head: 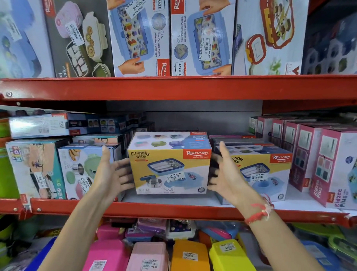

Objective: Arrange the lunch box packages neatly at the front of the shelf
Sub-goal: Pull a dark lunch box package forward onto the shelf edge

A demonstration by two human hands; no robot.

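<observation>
A yellow and white Crunchy Bite lunch box package (170, 166) stands upright on the middle shelf (156, 210), set a little back from its red front edge. My left hand (112, 175) is at the box's left side, fingers spread, fingertips at or near the cardboard. On the box's right side is my right hand (226, 174), also spread, with a red thread on the wrist. Neither hand clearly grips the box. A second Crunchy Bite package (263, 168) stands just right of it, partly hidden by my right hand.
Pink Kidzee Plus boxes (336, 169) line the right of the shelf; a kids' box (36, 168) and a green-lunchbox package (83, 170) stand at the left. The upper shelf beam (171, 88) hangs above. Loose coloured lunch boxes (146, 259) fill the level below.
</observation>
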